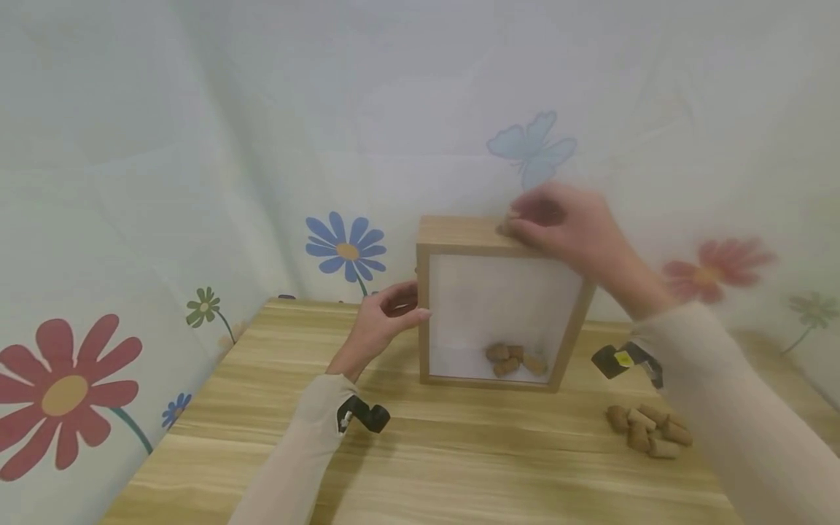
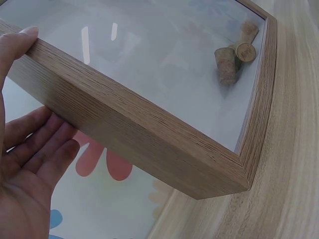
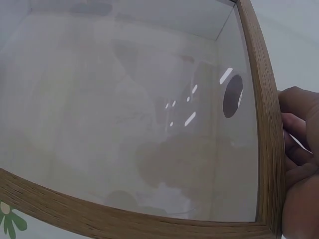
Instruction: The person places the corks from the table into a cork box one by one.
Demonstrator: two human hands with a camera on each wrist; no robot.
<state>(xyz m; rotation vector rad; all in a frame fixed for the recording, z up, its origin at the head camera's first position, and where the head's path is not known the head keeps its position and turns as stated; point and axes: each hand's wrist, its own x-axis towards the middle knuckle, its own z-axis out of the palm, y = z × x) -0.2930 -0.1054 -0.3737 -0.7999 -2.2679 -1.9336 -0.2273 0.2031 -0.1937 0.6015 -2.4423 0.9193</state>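
A wooden shadow box (image 1: 429, 313) with a clear front stands upright on the table. Inside at its bottom right lie several corks (image 1: 507, 364); some of these corks (image 2: 227, 64) also show in the left wrist view. My left hand (image 1: 380, 321) holds the box's left side, thumb on the front edge, fingers at the side and back. At the top, my right hand (image 1: 567, 222) pinches what looks like a cork, mostly hidden by the fingers and blurred. A dark oval hole (image 3: 233, 97) shows in the top wall in the right wrist view.
A loose pile of corks (image 1: 650, 430) lies on the wooden table (image 1: 499, 467), right of the box and near my right sleeve. Behind the table hangs a pale cloth (image 1: 394, 109) printed with flowers and butterflies. Black camera mounts sit on both wrists.
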